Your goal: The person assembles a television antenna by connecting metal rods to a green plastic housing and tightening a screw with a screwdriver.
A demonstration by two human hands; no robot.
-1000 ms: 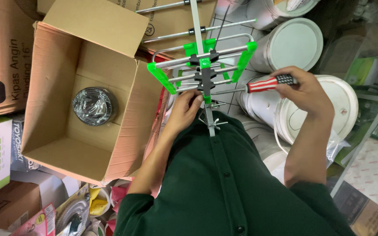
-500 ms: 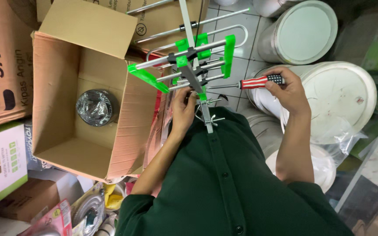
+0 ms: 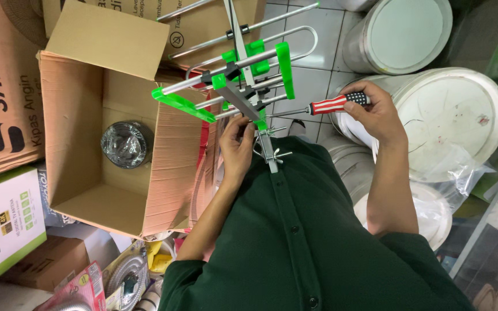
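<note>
A metal antenna (image 3: 243, 75) with silver rods and bright green plastic clips is held upright against my green shirt. My left hand (image 3: 237, 147) grips its central boom just below the green clips. My right hand (image 3: 376, 109) is shut on a screwdriver (image 3: 332, 105) with a red, white and dark handle. The screwdriver's shaft points left, and its tip meets the antenna's middle bracket near the boom.
An open cardboard box (image 3: 82, 144) at the left holds a wrapped coil (image 3: 125, 144). Several white lidded buckets (image 3: 462, 124) stand at the right on a tiled floor. More boxes (image 3: 4, 86) and packaged goods (image 3: 76, 288) crowd the left and lower left.
The antenna has swung and tilted, its green clips now lower to the left. My right hand with the screwdriver has shifted slightly, keeping the tip at the bracket.
</note>
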